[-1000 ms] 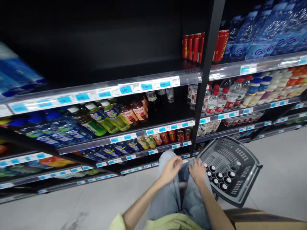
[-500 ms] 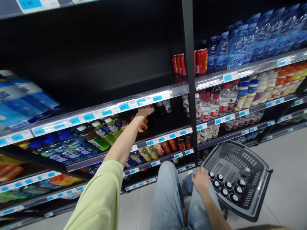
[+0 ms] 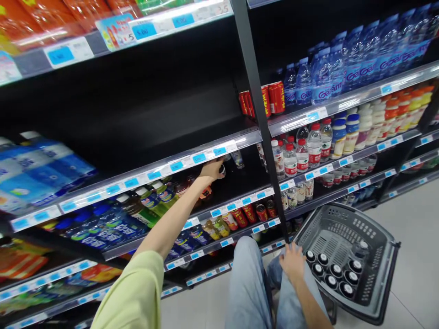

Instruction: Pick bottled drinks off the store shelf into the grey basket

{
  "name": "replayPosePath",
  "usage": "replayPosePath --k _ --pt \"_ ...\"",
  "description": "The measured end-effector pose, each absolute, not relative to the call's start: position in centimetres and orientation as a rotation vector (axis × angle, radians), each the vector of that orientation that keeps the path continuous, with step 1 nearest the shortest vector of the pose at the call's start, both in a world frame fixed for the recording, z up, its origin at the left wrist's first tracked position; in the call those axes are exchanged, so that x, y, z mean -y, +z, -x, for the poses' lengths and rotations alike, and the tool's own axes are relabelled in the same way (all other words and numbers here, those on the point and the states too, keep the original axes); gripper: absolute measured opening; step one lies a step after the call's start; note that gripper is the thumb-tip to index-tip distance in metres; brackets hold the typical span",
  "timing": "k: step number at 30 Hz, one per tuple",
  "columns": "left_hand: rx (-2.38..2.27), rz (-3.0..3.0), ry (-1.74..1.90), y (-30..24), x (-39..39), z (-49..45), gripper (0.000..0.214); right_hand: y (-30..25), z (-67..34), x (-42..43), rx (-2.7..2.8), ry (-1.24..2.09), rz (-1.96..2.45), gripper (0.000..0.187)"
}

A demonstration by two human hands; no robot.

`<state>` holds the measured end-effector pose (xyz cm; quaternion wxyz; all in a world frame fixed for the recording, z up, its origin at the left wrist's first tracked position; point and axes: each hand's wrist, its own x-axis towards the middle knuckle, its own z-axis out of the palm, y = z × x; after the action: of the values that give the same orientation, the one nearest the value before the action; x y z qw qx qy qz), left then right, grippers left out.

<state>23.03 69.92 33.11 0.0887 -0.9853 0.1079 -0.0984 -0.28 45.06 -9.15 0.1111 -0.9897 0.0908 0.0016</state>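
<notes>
My left hand (image 3: 213, 170) reaches into the shelf bay, just below the price rail. Its fingers curl round the top of a dark bottle (image 3: 222, 172), of which little more than a pale-edged cap shows; the body is lost in shadow. To the right stands a small bottle with a light label (image 3: 237, 159). Left of my wrist are a drink with an orange label (image 3: 206, 193) and green-labelled bottles (image 3: 164, 192). My right hand (image 3: 293, 263) rests spread on my knee, beside a grey shopping basket (image 3: 372, 306) holding several dark bottles with white caps (image 3: 336, 270).
A black upright post (image 3: 255, 87) divides the shelving. Red cans (image 3: 276, 97) and large blue water bottles (image 3: 329, 75) stand on the upper right shelf. Below are red-capped water bottles (image 3: 314, 145). Blue packs (image 3: 44, 167) sit at the left. The price rail (image 3: 176, 166) overhangs my left hand.
My left hand has turned and closed round a bottle top whose pale cap now shows. The view has tilted up, bringing in a top shelf of orange drinks. My right hand stays on the knee.
</notes>
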Motion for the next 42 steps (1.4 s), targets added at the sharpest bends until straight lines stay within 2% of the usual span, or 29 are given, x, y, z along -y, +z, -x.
replayPosePath --k 3,11,14,17,20,23,27,29,33,37,39,42 --pt "-0.488 2.77 -0.302 31.1 -69.2 -19.7 0.049 -9.7 0.2 -45.2 -0.267 0.016 2.907 0.046" --pt "-0.762 2.785 -0.681 27.9 -69.3 -9.4 0.007 -9.9 0.6 -44.9 -0.248 0.096 2.893 0.05" --pt "-0.92 2.847 -0.836 28.3 -69.2 -5.9 0.013 -10.4 0.9 -44.7 -0.25 0.072 2.9 0.05" --pt "-1.047 3.024 -0.83 27.7 -68.6 -3.4 0.025 -11.1 1.0 -44.2 -0.257 0.015 2.864 0.052" --pt "-1.11 3.219 -0.627 25.0 -67.3 -1.8 0.032 -11.6 1.1 -43.6 -0.227 -0.103 2.73 0.061" --pt "-1.148 3.316 -0.336 20.4 -65.4 -1.0 0.033 -12.0 1.3 -43.4 -0.012 -0.219 2.491 0.078" --pt "-1.141 3.382 -0.065 13.4 -62.5 -0.5 0.036 -12.4 1.8 -43.7 0.233 -0.19 2.171 0.099" --pt "-1.16 3.417 0.014 10.5 -61.4 -0.6 0.037 -12.4 1.9 -43.7 0.211 -0.164 2.082 0.093" --pt "-1.256 3.577 0.02 7.3 -60.4 -1.2 0.038 -11.8 1.5 -43.1 0.132 -0.188 2.04 0.065" --pt "-1.251 3.891 -0.102 6.0 -60.4 -2.1 0.026 -10.8 1.6 -43.1 0.124 -0.052 2.214 0.053" --pt "-0.989 4.109 -0.08 4.9 -60.2 -2.4 0.025 -10.3 1.9 -43.5 0.138 0.055 2.385 0.046" --pt "-0.253 4.473 0.195 2.6 -59.7 -2.7 0.041 -9.6 2.2 -44.1 0.201 0.152 2.585 0.039"
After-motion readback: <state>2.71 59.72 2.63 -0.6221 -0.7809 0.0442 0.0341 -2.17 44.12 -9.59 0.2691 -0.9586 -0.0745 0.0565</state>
